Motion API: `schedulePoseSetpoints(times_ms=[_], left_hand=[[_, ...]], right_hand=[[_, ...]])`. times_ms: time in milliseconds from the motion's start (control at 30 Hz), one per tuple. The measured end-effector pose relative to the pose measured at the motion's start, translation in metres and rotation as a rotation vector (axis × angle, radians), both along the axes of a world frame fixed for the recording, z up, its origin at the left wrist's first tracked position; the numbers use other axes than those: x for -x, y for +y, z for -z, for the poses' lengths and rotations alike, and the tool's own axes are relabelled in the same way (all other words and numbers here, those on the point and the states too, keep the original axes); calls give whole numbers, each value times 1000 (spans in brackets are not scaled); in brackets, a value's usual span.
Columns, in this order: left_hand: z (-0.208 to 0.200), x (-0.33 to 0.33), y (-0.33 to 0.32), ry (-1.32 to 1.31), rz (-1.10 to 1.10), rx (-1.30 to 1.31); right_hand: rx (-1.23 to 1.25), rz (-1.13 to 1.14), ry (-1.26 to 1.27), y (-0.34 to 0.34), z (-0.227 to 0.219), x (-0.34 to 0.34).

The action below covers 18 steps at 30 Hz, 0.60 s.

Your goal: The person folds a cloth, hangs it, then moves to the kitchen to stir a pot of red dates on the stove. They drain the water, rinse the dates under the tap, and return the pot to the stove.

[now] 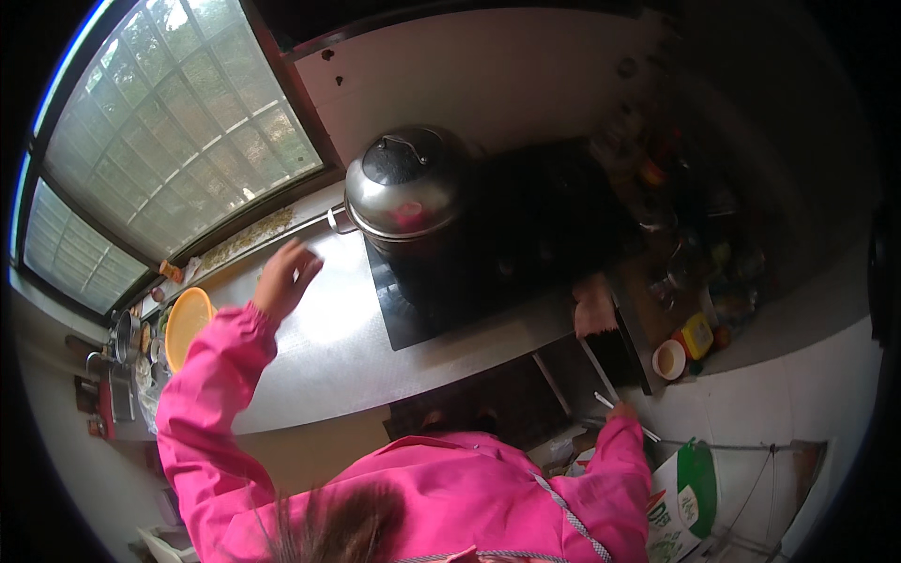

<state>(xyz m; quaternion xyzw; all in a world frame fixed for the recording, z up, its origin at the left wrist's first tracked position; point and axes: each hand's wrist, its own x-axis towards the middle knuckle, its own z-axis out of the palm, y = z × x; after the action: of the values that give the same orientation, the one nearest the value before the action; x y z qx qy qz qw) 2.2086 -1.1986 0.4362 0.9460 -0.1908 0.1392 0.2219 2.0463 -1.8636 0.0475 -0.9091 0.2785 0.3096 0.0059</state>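
My left hand (284, 281) is raised over the steel counter (324, 366), thumb and bent fingers slightly apart, with nothing visible in it. It is nearest to a large steel pot (404, 220) with a domed lid (389, 174), standing on a black cooktop (413, 300). Low on the right, my right hand (620, 411) is closed around a thin white stick (603, 401), whose ends stick out on both sides. Most of its fingers are hidden. Both arms wear bright pink sleeves.
An orange basin (189, 319) sits at the counter's left end by the window (178, 122). A pinkish cloth (594, 308) hangs at the counter's right edge. Beyond it are a small bowl (668, 359) and a yellow container (695, 335). A green-and-white bag (694, 488) stands low right.
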Motion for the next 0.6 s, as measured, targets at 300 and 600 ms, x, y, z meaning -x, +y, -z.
schedulePoseSetpoints(times_ms=[300,600], left_hand=[[-61,-142,-58,-433,92,-346],[-58,-211,-78,-583,272,-766]], right_hand=[[-66,-86,117,32,-25,2],[-460,-301,140,163,7,13]])
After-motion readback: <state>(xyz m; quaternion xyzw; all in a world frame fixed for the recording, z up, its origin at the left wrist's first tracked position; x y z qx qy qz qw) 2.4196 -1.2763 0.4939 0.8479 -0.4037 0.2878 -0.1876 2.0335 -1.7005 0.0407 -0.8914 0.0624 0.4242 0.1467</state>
